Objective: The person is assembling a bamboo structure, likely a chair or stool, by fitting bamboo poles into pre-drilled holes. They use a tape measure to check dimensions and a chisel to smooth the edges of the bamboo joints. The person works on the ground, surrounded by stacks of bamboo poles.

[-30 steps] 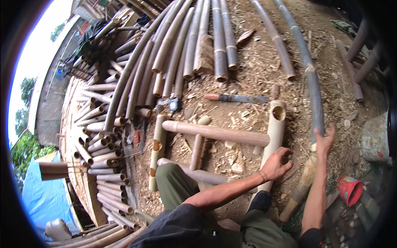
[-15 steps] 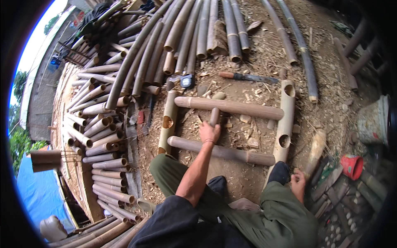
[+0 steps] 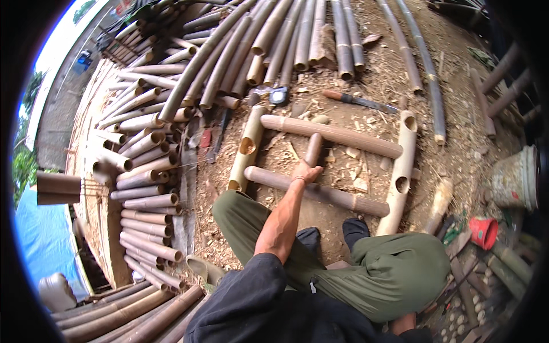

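My left hand (image 3: 307, 171) is closed around the lower end of a short bamboo piece (image 3: 313, 147) that stands out toward the upper rail. That upper bamboo rail (image 3: 337, 137) and a lower bamboo rail (image 3: 326, 195) lie roughly parallel on the ground. At the left end of the rails is a pale bamboo post (image 3: 242, 154) with round holes cut in it. A similar holed post (image 3: 402, 171) lies at their right end. Of my right arm only a patch of skin shows below my right knee; the hand is hidden.
Beyond the frame lie a knife (image 3: 357, 101) and a tape measure (image 3: 278, 96). Bamboo poles (image 3: 280, 34) are stacked ahead, with cut lengths (image 3: 150, 240) to the left. At right are a pale bamboo piece (image 3: 439, 204), a red container (image 3: 484, 232) and a dirty bucket (image 3: 514, 178).
My right hand has drawn back from beside my right foot and out of sight. My right foot has shifted left and the knee has swung outward. My left hand stays at the short bamboo piece.
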Action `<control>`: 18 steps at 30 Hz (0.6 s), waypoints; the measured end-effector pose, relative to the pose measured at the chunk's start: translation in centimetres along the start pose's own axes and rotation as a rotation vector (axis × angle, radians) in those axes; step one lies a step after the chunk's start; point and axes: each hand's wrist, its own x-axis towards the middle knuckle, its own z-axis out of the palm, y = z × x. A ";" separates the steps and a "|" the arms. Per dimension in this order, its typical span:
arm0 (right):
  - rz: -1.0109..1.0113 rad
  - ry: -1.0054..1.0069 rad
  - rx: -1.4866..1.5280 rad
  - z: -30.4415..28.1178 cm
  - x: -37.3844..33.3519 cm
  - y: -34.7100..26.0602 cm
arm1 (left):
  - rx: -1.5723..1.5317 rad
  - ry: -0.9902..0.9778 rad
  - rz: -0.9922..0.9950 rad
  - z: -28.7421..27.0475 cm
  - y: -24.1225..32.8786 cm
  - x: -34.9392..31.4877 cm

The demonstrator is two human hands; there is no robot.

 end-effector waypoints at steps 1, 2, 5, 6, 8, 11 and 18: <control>-0.001 0.004 0.007 -0.4 0.4 -0.4 | -0.032 0.036 -0.005 -0.3 1.1 -0.8; -0.010 -0.014 0.019 -0.2 1.0 -1.1 | -0.050 0.137 0.014 -0.6 0.1 -0.8; -0.052 -0.029 0.036 -0.7 3.4 -4.7 | -0.077 0.167 -0.100 -1.0 1.5 -3.7; -0.076 -0.042 0.035 -0.5 4.5 -6.6 | -0.060 0.146 -0.115 -0.6 0.6 -4.2; -0.092 -0.096 -0.010 -0.5 6.3 -8.3 | 0.028 0.012 -0.214 -1.3 -0.6 -5.1; -0.077 -0.191 -0.186 -1.2 6.7 -6.2 | 0.290 -0.208 -0.188 -2.3 -1.9 -2.7; 0.071 -0.372 -0.169 -0.8 7.3 -8.6 | 0.331 0.658 0.305 -12.0 4.3 10.7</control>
